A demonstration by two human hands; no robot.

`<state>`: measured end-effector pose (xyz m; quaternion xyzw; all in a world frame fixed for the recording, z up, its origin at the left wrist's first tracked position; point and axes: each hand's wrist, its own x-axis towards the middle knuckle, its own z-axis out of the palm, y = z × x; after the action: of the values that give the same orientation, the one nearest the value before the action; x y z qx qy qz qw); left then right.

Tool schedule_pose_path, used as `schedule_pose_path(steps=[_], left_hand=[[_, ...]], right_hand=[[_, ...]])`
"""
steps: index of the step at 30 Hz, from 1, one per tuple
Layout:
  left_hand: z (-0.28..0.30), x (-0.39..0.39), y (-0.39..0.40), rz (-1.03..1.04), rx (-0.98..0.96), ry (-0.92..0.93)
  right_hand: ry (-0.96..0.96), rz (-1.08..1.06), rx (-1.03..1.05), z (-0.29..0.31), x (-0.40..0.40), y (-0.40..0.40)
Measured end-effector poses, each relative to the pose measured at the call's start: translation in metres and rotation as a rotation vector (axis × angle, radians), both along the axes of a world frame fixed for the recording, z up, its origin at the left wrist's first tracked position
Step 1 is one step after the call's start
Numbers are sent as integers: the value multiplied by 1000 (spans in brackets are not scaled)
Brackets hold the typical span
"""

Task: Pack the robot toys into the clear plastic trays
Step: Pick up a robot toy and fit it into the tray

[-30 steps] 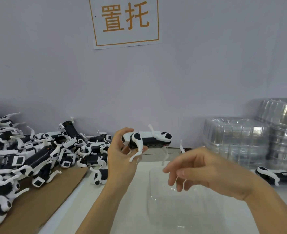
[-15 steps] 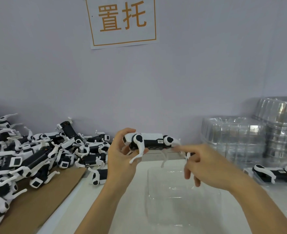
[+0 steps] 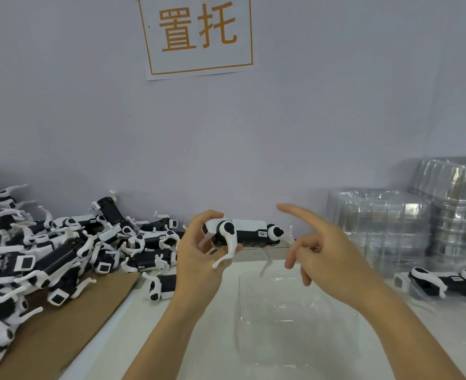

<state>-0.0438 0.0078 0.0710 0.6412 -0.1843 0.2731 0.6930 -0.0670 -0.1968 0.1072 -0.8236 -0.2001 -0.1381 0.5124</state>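
- Left hand (image 3: 198,259): the robot toy (image 3: 242,233) is gripped by one end and held level above the clear plastic tray (image 3: 294,311) on the desk (image 3: 198,346).
- Right hand (image 3: 325,253): nothing is held; the index finger is extended, the others loosely bent.
- Splayed legs should probably be folded in before the toy is lowered squarely into the tray.

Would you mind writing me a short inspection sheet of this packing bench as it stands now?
Surface: white tabletop, with a brown cardboard sheet at its left.
Job's things: black-and-white robot dog toy held above an empty clear plastic tray; a packed toy in a tray at right.
Clutter: heap of loose robot toys on the cardboard; stacks of clear trays at right rear.
Grippers: left hand grips the toy's front end; right hand is off the toy, forefinger extended.
Cables: nothing seen.
Surroundings: pale wall with a paper sign in orange characters.
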Motion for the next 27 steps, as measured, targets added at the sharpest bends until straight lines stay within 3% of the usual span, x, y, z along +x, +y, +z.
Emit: schedule_pose_path(steps=[3, 6, 9, 11, 18, 22, 24, 27], left_hand=[[1, 0, 1, 4, -29, 3], [1, -1, 2, -4, -56, 13], [1, -1, 3, -6, -67, 14], [0, 0, 3, -3, -75, 19], [-1, 1, 2, -10, -57, 79], [4, -3, -1, -102, -11, 146], [4, -4, -3, -173, -22, 153], [0, 0, -3, -148, -9, 250]], right_hand=[[133, 107, -149, -2, -1, -3], [151, -242, -278, -10, 6, -14], [-6, -471, -43, -17, 11, -26], [-30, -450, 81, -14, 12, -30], [119, -173, 43, -15, 7, -10], [-2, -113, -73, -16, 5, 3], [39, -72, -104, -17, 5, 3], [-12, -207, -94, -19, 12, -5]])
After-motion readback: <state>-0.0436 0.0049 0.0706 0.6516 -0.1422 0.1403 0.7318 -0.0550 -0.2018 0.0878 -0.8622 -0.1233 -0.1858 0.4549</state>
